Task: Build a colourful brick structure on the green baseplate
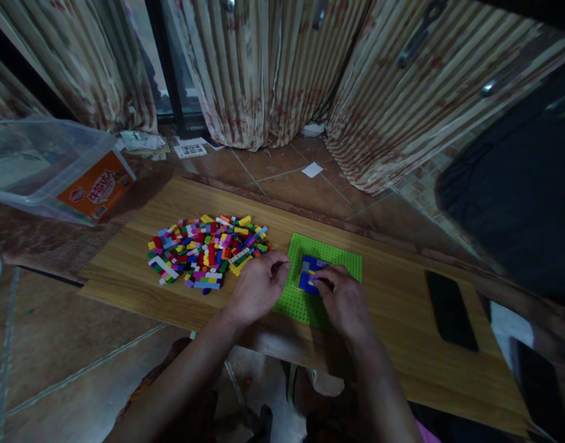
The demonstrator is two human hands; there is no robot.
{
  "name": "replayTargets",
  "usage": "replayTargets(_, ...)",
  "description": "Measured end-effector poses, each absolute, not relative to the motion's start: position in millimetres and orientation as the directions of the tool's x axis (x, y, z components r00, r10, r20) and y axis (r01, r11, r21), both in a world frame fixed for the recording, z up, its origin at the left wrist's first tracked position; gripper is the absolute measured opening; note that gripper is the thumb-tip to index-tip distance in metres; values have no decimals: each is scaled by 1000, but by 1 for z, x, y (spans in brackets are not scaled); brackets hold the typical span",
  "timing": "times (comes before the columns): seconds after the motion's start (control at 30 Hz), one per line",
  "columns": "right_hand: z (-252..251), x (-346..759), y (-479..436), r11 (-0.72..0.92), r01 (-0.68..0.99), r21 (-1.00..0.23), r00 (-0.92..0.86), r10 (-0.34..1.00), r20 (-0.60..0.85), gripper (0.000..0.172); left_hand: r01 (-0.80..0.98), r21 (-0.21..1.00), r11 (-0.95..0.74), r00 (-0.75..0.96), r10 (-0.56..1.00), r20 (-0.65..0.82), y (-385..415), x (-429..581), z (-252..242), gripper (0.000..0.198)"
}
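Observation:
A green studded baseplate [305, 311] lies on the wooden bench, with a flat, mostly blue build of toy bricks [307, 284] on it. The fingers of my right hand [344, 298] are pinched over this build, at a small toy brick [312, 274] with some yellow and pale colour. My left hand [259, 286] hovers by the baseplate's left edge, its fingers curled together; what they hold, if anything, is hidden. Just left of that hand spreads a pile of loose toy bricks [211, 252] in many colours.
On the bench's right part lies a dark phone-like slab [451, 311]. A clear plastic tub [47, 200] with an orange label stands beyond the bench's left end. Striped curtains [264, 74] hang behind, and papers [190, 149] lie on the tiled floor.

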State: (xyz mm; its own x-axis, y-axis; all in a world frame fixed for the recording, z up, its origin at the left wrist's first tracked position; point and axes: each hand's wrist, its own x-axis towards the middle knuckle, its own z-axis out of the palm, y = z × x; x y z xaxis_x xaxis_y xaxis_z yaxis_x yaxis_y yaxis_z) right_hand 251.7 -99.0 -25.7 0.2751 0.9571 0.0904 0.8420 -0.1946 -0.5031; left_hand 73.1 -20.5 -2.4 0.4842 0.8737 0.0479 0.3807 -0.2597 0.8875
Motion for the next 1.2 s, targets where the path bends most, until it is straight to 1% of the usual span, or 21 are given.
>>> replayTargets(0.17,-29,254,-99,-177,834,-523,261,961,91,20,398,874,-281,487,871,58,-20,73,-3,19)
replayTargets(0.37,-24,248,-99,-175,885,-432,238,967,96,24,406,867,-288,505,862,49,-20,72,-2,20)
replayTargets(0.53,-25,243,-98,-189,910,-370,241,965,100,23,432,852,-297,499,865,48,-22,74,-2,20)
replayTargets(0.63,-27,242,-97,-171,918,-357,220,970,100,24,455,829,-323,519,854,48,-23,75,-5,20)
replayTargets(0.73,-28,242,-97,-153,911,-384,206,973,102,24,465,816,-343,546,837,41,-25,77,-8,21)
replayTargets(0.9,-28,240,-96,-135,863,-487,227,964,136,24,529,767,-364,583,813,-16,-31,82,-16,21)
replayTargets(1.03,-29,240,-94,-106,828,-550,226,962,154,22,571,706,-420,615,788,-29,-37,86,-26,32)
replayTargets(1.2,-31,243,-95,-112,788,-606,240,961,135,19,606,666,-435,631,773,-70,-38,90,-27,41)
